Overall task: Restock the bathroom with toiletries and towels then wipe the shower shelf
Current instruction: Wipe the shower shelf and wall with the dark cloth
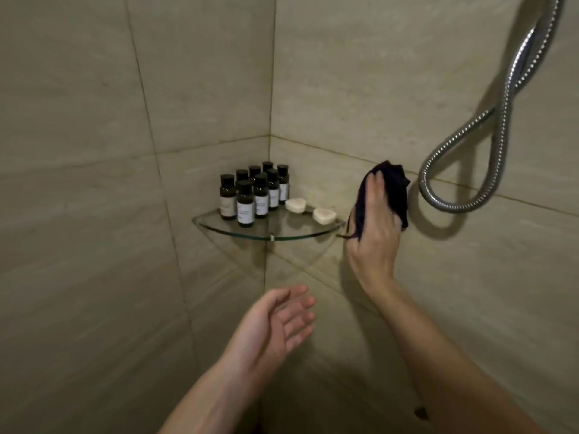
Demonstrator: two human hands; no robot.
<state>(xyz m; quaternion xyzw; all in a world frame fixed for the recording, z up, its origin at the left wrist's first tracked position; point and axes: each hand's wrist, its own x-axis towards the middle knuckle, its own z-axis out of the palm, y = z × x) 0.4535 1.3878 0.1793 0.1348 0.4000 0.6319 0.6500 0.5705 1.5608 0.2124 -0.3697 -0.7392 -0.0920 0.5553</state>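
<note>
A glass corner shelf [238, 230] is fixed in the tiled shower corner. Several small dark bottles [254, 192] with white labels stand on its left and back. Two white soap bars [295, 204] [324, 215] lie on its right side. My right hand [374, 227] is just right of the shelf's end, against the wall, shut on a dark cloth [395, 189] that bunches above and beside the fingers. My left hand [275, 324] hangs below the shelf, palm open and empty, fingers apart.
A chrome shower hose [498, 133] loops down the right wall, close to the cloth. Beige tiled walls meet at the corner behind the shelf.
</note>
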